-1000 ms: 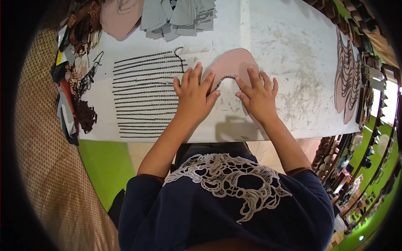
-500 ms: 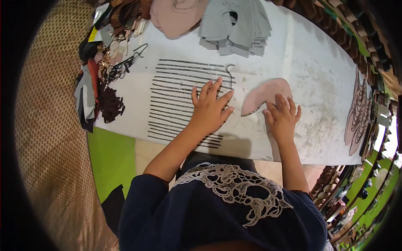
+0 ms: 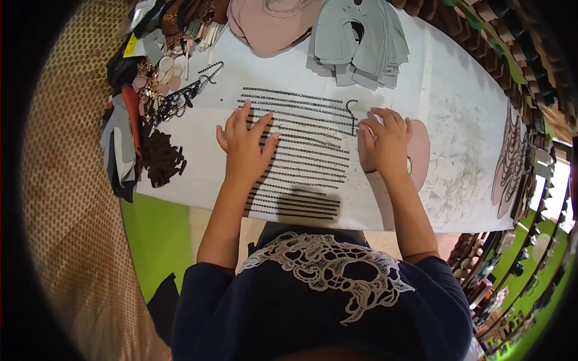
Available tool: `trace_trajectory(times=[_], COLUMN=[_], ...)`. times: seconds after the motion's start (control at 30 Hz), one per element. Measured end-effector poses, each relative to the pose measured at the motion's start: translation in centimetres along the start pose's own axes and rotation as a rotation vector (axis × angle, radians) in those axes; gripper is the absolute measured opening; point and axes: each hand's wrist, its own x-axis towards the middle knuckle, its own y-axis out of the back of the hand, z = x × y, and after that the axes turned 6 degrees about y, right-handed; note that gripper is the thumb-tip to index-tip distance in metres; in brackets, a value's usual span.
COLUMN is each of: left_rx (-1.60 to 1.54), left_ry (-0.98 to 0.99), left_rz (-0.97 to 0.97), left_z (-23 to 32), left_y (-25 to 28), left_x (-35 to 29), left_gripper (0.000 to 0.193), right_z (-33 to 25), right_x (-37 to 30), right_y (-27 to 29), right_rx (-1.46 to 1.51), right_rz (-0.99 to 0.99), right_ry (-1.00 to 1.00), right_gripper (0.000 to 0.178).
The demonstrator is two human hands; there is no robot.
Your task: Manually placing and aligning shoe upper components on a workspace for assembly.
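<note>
Dark beaded strips (image 3: pixel 301 126) lie in parallel rows on the white table. My left hand (image 3: pixel 244 147) is over the left ends of these rows, open, with its fingers spread and nothing in them. Just right of the rows is my right hand (image 3: pixel 388 141), open with bent fingers apart, near a short curved beaded strip (image 3: pixel 352 114). Partly hidden beneath that hand and wrist is a flat pink shoe-upper-like piece (image 3: pixel 421 144), with a bit of beaded trim showing at its edge.
Stacked pink pieces (image 3: pixel 271 27) and grey cut pieces (image 3: pixel 376 45) lie at the far edge. Beaded chains (image 3: pixel 192 90), a dark brown bundle (image 3: pixel 161 157) and assorted scraps crowd the left side. Pink strapped pieces (image 3: pixel 510 162) lie at the right edge, beside crowded shelves (image 3: pixel 518 259).
My left hand has moved left across the beaded rows. My right hand has shifted up and left, off the pink piece's lower edge toward the curved strip. The view has shifted slightly.
</note>
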Motion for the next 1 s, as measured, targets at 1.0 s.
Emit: trace_trajectory(times=[1.0], left_rx=[-0.474], left_ry=[-0.259], left_rz=[-0.11], left_z=[11.8], left_y=[-3.6], left_x=[-2.3], left_gripper=[0.059], right_z=[1.0], right_x=[-0.3], right_y=[5.3], right_rx=[0.363], right_rz=[-0.038], right_ry=[0.197], right_gripper=[0.013])
